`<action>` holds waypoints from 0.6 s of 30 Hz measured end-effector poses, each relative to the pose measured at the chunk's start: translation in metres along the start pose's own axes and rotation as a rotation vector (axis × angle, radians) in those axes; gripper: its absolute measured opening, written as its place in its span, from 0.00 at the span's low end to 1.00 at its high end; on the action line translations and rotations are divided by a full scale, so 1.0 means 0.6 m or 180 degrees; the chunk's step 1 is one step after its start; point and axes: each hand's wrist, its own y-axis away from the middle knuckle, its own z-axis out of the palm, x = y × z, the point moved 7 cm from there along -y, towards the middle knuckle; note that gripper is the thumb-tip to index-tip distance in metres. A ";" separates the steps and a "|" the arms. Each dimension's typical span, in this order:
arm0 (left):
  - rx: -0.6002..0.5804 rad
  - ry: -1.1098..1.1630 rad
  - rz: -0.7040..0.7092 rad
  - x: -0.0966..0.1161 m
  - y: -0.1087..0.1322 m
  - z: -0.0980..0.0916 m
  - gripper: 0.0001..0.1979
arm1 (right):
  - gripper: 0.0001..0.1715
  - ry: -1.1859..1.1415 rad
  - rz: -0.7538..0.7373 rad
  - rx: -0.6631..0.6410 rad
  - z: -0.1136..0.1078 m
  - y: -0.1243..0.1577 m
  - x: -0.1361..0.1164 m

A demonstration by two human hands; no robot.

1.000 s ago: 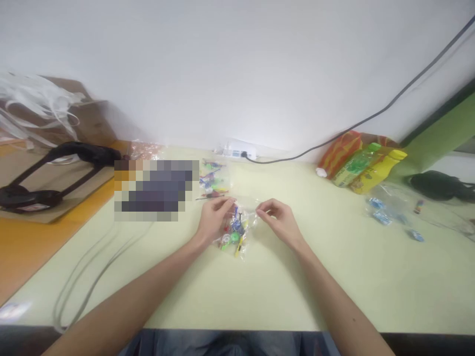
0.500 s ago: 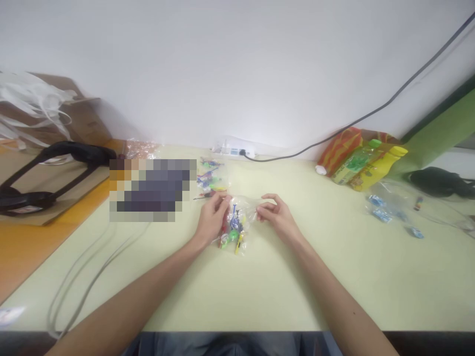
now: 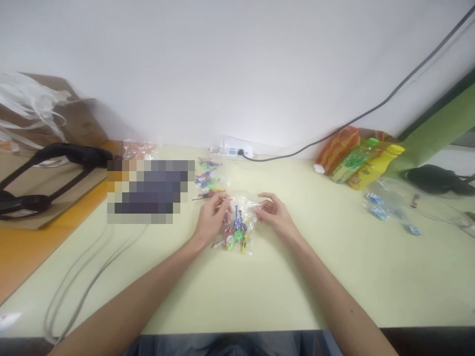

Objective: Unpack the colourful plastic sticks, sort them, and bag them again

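Between my hands, a clear plastic bag [image 3: 237, 235] of small blue, green, red and yellow plastic pieces rests on the pale table. My left hand [image 3: 212, 217] pinches the bag's upper left corner between thumb and fingers. On the other side, my right hand [image 3: 275, 212] grips the bag's upper right edge with thumb and index finger bent together. The exact kind of the coloured pieces is too small to make out. Just beyond my left hand, more bagged colourful pieces [image 3: 208, 179] lie on the table.
A power strip [image 3: 233, 149] with a dark cable stands by the wall. To the left are a blurred-out dark object [image 3: 152, 190] and a black frame [image 3: 55, 175]. At right lie a green-capped bottle [image 3: 352, 160], a yellow bottle [image 3: 376, 165] and small blue packets [image 3: 378, 212].
The bag and its pieces have shifted slightly to the right between my hands, and its upper edge is more crumpled. Both hands keep hold of it. The view has turned a little.
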 end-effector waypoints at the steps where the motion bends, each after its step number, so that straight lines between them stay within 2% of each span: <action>1: 0.0006 0.0032 0.0003 0.000 -0.001 0.000 0.15 | 0.26 0.0055 -0.0034 -0.0013 0.001 -0.001 0.001; 5: 0.0034 0.0113 -0.0058 -0.010 -0.006 -0.004 0.14 | 0.15 0.0224 -0.0234 0.0182 -0.005 -0.004 -0.001; 9: -0.0075 0.0263 -0.0153 -0.018 -0.011 -0.004 0.14 | 0.09 0.0322 -0.0247 0.0390 -0.013 -0.003 -0.003; 14: -0.0232 0.0546 -0.0297 -0.020 -0.015 -0.003 0.14 | 0.09 0.0407 -0.0358 0.0430 -0.012 0.003 -0.009; 18: -0.0241 0.0692 -0.0419 -0.022 -0.015 -0.006 0.20 | 0.10 0.0429 -0.0405 0.0435 -0.012 0.006 -0.011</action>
